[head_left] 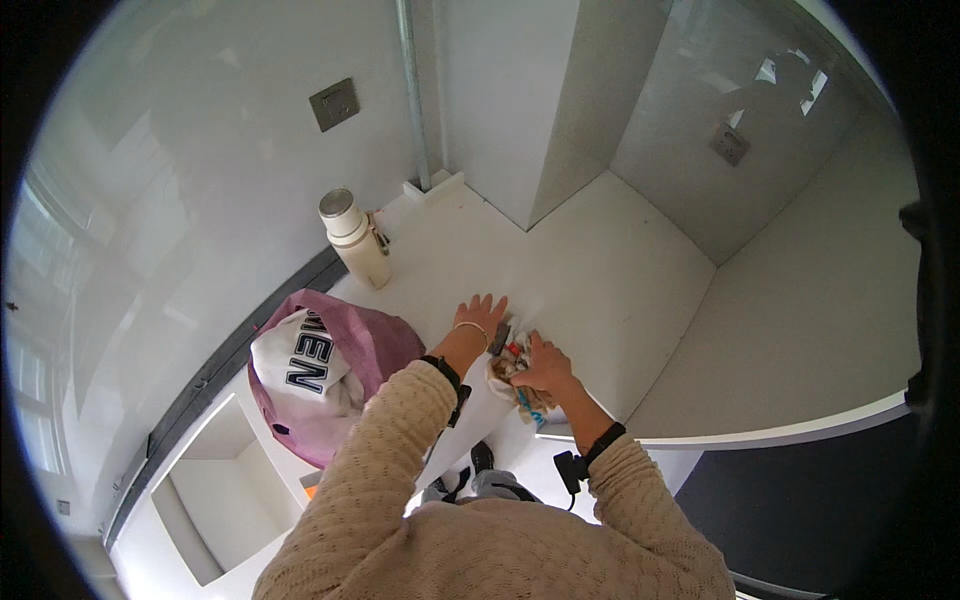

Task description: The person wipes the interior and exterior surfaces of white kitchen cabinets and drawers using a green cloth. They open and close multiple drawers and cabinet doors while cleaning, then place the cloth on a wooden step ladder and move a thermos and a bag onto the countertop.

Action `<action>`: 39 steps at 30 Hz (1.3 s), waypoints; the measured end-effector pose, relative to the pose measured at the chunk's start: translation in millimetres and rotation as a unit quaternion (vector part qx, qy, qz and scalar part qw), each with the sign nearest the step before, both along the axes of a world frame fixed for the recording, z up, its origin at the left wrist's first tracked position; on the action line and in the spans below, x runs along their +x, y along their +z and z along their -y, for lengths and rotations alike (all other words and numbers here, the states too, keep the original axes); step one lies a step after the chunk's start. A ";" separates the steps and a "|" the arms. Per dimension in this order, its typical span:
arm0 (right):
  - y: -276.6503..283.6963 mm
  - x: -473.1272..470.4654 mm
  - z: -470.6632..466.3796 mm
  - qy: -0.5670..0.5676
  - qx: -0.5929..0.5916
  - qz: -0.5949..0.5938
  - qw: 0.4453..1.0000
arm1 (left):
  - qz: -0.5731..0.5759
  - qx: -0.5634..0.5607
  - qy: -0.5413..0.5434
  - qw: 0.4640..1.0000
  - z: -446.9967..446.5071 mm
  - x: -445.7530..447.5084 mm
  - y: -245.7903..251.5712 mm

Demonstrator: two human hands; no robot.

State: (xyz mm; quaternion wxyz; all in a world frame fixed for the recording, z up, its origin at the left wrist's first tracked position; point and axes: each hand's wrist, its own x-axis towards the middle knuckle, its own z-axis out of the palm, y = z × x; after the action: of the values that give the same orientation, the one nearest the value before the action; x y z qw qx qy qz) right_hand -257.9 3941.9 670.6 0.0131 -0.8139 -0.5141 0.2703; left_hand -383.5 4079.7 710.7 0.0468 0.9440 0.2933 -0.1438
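My left hand [480,321] reaches out over the pale countertop [570,277], fingers spread, beside a small dark grey block [499,340]. My right hand [546,364] rests with its fingers on a crumpled heap of mixed small items [512,358] at the counter's front edge. The heap shows beige, white, red and blue bits; what they are is too small to tell. Part of it lies under my right fingers. Whether my left palm touches anything cannot be seen.
A cream insulated bottle [364,251] stands back left by the wall. Nearer is a pink bag [390,337] holding a white garment [300,360] with lettering. A vertical pipe [412,97] meets the counter behind. An open compartment [232,495] lies lower left, and a wall corner [529,217] juts forward.
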 end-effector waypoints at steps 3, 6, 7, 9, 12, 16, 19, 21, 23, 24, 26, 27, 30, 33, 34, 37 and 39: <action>-11.7 13.2 3.0 -0.021 0.027 -0.065 0.997 | -0.043 -0.059 0.016 0.997 -8.9 8.8 -12.4; -23.5 33.9 12.7 -0.061 0.034 -0.242 0.968 | -0.118 -0.107 0.049 0.986 -13.2 9.4 -9.9; -26.2 40.7 16.0 -0.091 0.033 -0.327 0.940 | -0.131 -0.115 0.053 0.983 -14.3 6.9 -9.5; -30.5 46.0 28.3 -0.357 0.056 -0.467 0.807 | 0.028 -0.184 0.194 0.963 -15.6 -3.7 -14.1; -32.4 42.5 38.3 -0.353 0.124 -0.519 0.768 | 0.213 -0.221 0.311 0.900 -17.3 -27.4 -35.2; -34.2 30.3 37.3 -0.412 0.169 -0.517 0.732 | 0.354 -0.309 0.438 0.767 -15.0 -46.9 -63.3; -37.1 26.0 29.3 -0.420 0.182 -0.586 0.669 | 0.412 -0.325 0.498 0.690 -6.2 -52.1 -59.9; -37.7 20.5 23.7 -0.405 0.205 -0.665 0.593 | 0.419 -0.335 0.455 0.711 3.2 -53.8 -42.3; -34.5 9.3 21.2 -0.362 0.211 -0.772 0.478 | 0.423 -0.328 0.378 0.755 17.8 -55.7 -17.6; -30.8 2.2 20.0 -0.332 0.204 -0.819 0.422 | 0.401 -0.286 0.347 0.798 33.4 -54.5 -3.8; -20.1 -12.7 18.9 -0.266 0.187 -0.890 0.319 | 0.361 -0.324 0.251 0.838 49.3 -57.5 26.3; -13.6 -20.5 16.4 -0.234 0.180 -0.913 0.282 | 0.345 -0.304 0.251 0.852 53.8 -64.1 40.6; 6.0 -35.3 16.1 -0.147 0.159 -0.955 0.201 | 0.333 -0.191 0.219 0.897 65.0 -88.5 80.3; 22.6 -38.9 17.5 -0.085 0.153 -0.970 0.167 | 0.417 0.012 0.128 0.900 77.1 -146.5 113.4; 27.5 -38.2 19.0 -0.108 0.134 -0.971 0.169 | 0.455 0.079 0.072 0.884 64.3 -170.8 125.3; 38.8 -35.8 25.4 -0.054 0.155 -0.972 0.166 | 0.270 -0.030 0.262 0.926 5.5 -247.7 151.0; 42.4 -38.7 30.2 -0.125 0.155 -0.965 0.169 | 0.239 -0.005 0.343 0.909 -33.4 -291.6 153.1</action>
State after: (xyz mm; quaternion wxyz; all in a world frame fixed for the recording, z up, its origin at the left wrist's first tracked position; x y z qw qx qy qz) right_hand -296.7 3911.7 713.0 0.6582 0.0611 -0.0145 0.7503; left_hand -675.1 4113.2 863.8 0.1664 0.7912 0.5782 0.1093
